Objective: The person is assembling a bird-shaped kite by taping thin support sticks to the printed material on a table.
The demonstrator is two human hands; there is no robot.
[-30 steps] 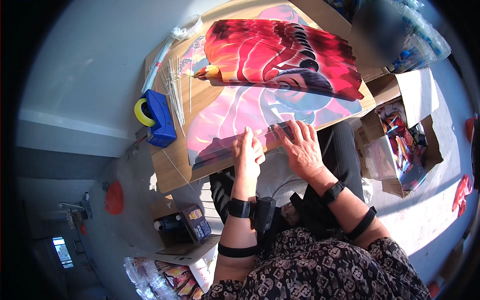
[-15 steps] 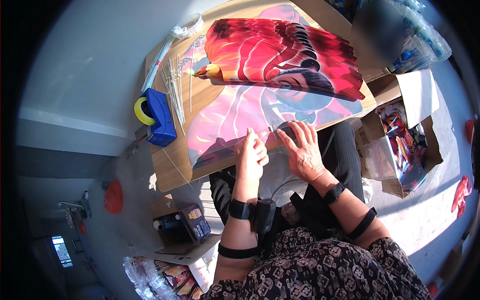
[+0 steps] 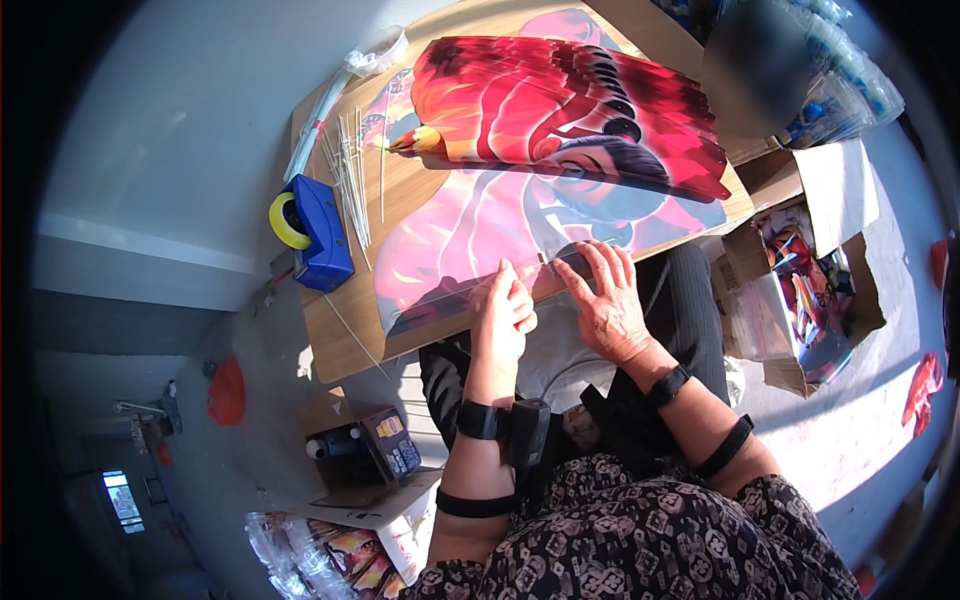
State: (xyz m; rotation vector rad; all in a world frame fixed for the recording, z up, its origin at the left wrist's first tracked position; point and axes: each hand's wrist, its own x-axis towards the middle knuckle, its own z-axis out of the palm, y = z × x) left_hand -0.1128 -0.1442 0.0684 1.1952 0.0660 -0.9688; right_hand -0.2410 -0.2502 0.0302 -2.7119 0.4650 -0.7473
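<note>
A thin translucent sheet with a pale pink, reversed-looking print lies at the table's near edge. My left hand is at this edge, its fingers curled in and its thumb and index tip close together; anything pinched there is too small to make out. Just to its right, my right hand rests with fingers spread and fingertips on the same edge. A small dark mark sits on the edge between the hands. Beyond, a fanned stack of red and orange printed sheets partly covers the pale one.
Thin white sticks lie on the wooden table at left, beside a blue tape dispenser with yellow tape. A bundle of pale strips lies behind. Open cardboard boxes stand on the floor at right and lower left.
My left fingertips have shifted very slightly along the sheet's edge. The right hand and the sheets stay where they were.
</note>
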